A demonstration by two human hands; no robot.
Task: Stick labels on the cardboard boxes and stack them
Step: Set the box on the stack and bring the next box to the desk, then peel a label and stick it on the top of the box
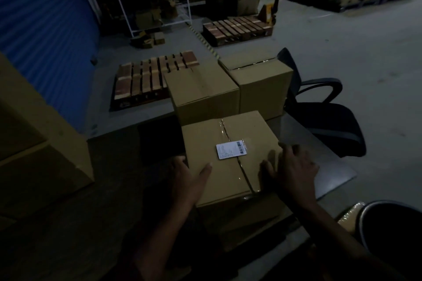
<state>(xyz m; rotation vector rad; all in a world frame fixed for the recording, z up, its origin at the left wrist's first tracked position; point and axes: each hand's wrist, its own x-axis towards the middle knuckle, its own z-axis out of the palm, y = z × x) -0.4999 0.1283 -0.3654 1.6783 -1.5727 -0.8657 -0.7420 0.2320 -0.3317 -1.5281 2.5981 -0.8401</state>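
Note:
A taped cardboard box (228, 178) sits right in front of me with a white barcode label (231, 150) stuck on its top across the seam. My left hand (186, 175) holds its left side, thumb lying on the top and fingers down the side wall. My right hand (291, 170) presses against its right side with fingers spread. Two more plain cardboard boxes stand behind it, one (201, 93) directly beyond and one (260, 82) to the back right; neither shows a label.
A large carton (34, 134) stands at the left. A black office chair (319, 107) is at the right, a dark bin (392, 226) at the lower right. Wooden pallets (148, 77) lie on the floor beyond, beside a blue shutter door (41, 25).

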